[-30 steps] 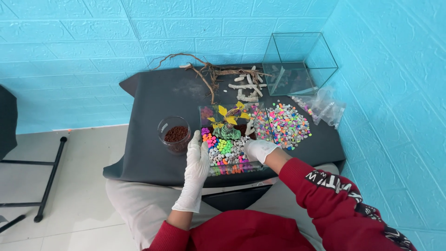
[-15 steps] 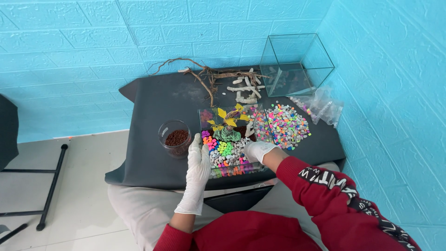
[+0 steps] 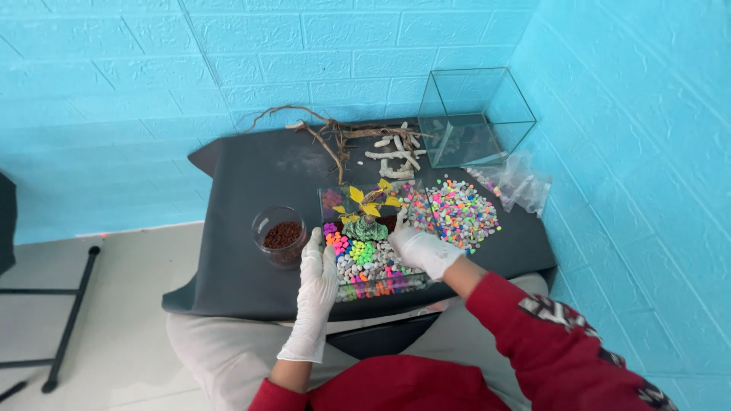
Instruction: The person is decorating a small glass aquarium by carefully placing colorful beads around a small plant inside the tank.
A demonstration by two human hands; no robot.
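Observation:
A small glass tank (image 3: 371, 285) sits at the near middle of the black-covered table (image 3: 244, 183). It holds coloured pebbles and a yellow-leaved plant ornament (image 3: 365, 209) on a green base. My left hand (image 3: 318, 270), in a white glove, lies flat against the tank's left wall. My right hand (image 3: 420, 250), also gloved, rests at the tank's right edge, fingers reaching toward the ornament. Whether the fingers pinch anything is hidden.
A glass jar (image 3: 280, 237) of brown granules stands left of the tank. Loose coloured pebbles (image 3: 457, 213) lie on the right, beside a clear plastic bag (image 3: 521, 183). An empty glass cube (image 3: 472, 118), driftwood (image 3: 335, 137) and white coral pieces (image 3: 396, 152) sit at the back.
The view has shifted slightly. Both hands stay at the tank; my right hand has moved a little inward toward the ornament.

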